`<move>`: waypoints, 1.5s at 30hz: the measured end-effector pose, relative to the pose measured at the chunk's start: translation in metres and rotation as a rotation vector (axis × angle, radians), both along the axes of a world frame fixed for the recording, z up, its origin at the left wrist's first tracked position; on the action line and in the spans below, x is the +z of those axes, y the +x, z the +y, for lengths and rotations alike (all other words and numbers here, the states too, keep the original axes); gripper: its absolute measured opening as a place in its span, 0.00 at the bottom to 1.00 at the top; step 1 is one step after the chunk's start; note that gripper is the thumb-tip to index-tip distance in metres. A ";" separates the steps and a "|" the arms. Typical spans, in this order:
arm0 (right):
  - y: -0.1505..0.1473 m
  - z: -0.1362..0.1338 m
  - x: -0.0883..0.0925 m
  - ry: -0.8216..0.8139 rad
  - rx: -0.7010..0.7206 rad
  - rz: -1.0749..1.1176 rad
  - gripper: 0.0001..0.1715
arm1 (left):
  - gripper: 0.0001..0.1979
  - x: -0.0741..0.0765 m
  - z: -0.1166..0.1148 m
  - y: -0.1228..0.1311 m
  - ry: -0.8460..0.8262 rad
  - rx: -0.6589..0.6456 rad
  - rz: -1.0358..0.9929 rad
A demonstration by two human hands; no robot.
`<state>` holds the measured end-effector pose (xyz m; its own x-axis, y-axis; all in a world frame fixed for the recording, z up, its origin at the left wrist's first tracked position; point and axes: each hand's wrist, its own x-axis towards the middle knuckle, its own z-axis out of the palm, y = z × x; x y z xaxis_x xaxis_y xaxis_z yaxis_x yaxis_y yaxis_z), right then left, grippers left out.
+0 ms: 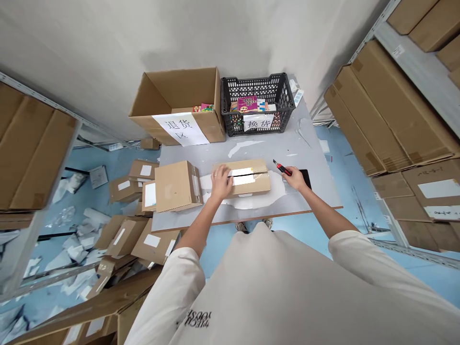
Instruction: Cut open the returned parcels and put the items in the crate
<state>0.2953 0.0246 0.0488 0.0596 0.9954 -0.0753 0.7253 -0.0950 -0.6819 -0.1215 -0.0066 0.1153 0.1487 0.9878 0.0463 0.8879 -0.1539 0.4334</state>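
A small taped cardboard box point(251, 178) with a white label lies in the middle of the grey table point(309, 191). My left hand point(221, 181) rests flat on its left end, fingers spread. My right hand point(295, 178) is closed round a red and black utility knife point(282, 167), whose tip points up and left, just right of the box. A second cardboard box point(177, 186) sits to the left of my left hand.
At the table's back stand an open carton point(179, 103) with a paper sign and a black plastic crate point(257, 103) of colourful packs. A dark flat object point(306, 178) lies under my right hand. Many parcels point(125, 235) litter the blue floor at left. Shelves of cartons point(388, 120) flank both sides.
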 end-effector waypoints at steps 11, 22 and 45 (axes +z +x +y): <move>0.024 -0.018 -0.090 -0.287 -0.231 -0.214 0.23 | 0.33 -0.032 -0.062 -0.054 -0.093 0.289 -0.275; -0.022 -0.017 -0.043 -0.124 -0.137 0.090 0.30 | 0.39 -0.030 -0.048 -0.056 -0.060 0.288 -0.249; -0.109 0.106 0.066 -0.221 0.566 -0.203 0.43 | 0.17 0.005 -0.043 -0.038 0.016 0.395 -0.547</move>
